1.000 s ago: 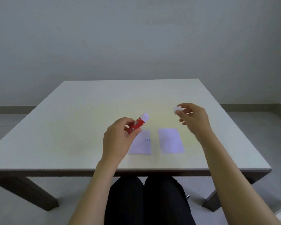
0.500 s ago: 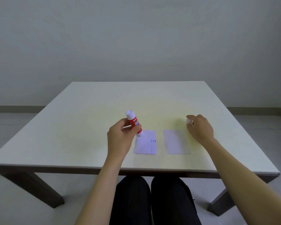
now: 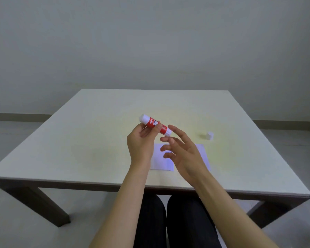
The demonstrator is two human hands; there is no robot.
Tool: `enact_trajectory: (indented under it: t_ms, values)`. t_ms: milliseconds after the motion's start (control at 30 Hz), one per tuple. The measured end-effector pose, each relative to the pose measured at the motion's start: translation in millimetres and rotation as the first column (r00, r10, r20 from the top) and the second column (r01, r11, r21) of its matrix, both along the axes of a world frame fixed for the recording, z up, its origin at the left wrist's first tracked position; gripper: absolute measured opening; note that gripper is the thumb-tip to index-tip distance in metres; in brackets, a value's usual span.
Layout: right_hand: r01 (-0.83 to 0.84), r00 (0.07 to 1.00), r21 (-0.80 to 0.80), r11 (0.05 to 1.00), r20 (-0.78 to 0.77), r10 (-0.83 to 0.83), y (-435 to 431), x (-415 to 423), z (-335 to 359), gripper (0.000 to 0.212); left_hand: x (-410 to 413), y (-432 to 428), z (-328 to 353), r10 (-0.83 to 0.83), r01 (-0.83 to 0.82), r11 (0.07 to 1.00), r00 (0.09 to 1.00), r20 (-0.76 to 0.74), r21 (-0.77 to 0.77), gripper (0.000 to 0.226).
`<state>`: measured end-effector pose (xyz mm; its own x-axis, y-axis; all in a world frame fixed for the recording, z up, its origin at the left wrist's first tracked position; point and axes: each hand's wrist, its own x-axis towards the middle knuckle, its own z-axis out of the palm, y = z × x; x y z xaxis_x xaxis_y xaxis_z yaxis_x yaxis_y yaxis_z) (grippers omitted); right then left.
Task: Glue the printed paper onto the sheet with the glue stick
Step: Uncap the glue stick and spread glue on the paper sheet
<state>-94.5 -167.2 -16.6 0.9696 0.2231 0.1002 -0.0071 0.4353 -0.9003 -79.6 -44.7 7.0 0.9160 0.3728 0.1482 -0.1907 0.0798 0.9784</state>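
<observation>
My left hand (image 3: 140,143) grips a red and white glue stick (image 3: 155,124), tilted nearly level above the table, one white end up to the left. My right hand (image 3: 183,154) is open, fingers spread, its fingertips close to the stick's lower right end; whether they touch it I cannot tell. Two small white papers lie side by side near the front edge: the left paper (image 3: 160,161) and the right paper (image 3: 203,154). My hands cover much of both, and no print shows. The stick's white cap (image 3: 210,135) stands on the table to the right.
The pale square table (image 3: 79,140) has dark legs and its front edge runs just beyond my knees. A grey wall stands behind it and bare floor lies on both sides.
My right hand has set the cap down on the table at the right and moved left to the glue stick. My left hand has tipped the stick from upright to nearly level.
</observation>
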Motion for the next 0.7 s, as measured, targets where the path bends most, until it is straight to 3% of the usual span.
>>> enact_trajectory:
  t_ms: [100,233,367,433,467,600,633,700]
  values:
    - [0.159,0.987,-0.055,0.986,0.001,-0.160,6,8,6,0.026,-1,-1,0,-0.041,0.042,0.997,0.999,0.008,-0.057,0.007]
    - [0.188,0.979,-0.076,0.979,0.091,-0.181,8,9,13,0.013,-3,-7,6,-0.114,0.116,0.982,0.993,0.023,-0.146,0.003]
    - [0.320,0.930,-0.184,0.929,0.250,-0.270,-5,9,19,0.020,-1,-13,10,-0.136,0.140,0.982,0.990,0.037,-0.124,0.002]
    - [0.349,0.920,-0.222,0.911,0.267,-0.287,-10,8,21,0.010,-1,-16,8,-0.154,0.155,0.977,0.988,0.021,-0.144,0.002]
    - [0.339,0.930,-0.236,0.911,0.233,-0.285,-9,8,22,0.005,0,-16,7,-0.166,0.167,0.973,0.986,0.017,-0.157,0.002]
    - [0.246,0.949,-0.366,0.898,-0.095,-0.299,-3,14,26,0.050,3,-13,4,-0.248,0.252,0.958,0.968,0.047,-0.136,0.010]
    - [0.218,0.947,-0.392,0.894,-0.136,-0.291,-3,16,26,0.053,2,-11,3,-0.259,0.264,0.958,0.964,0.056,-0.110,0.011]
    - [0.197,0.968,-0.393,0.898,-0.070,-0.243,-9,15,23,0.045,3,-8,3,-0.253,0.259,0.962,0.965,0.069,-0.088,0.012]
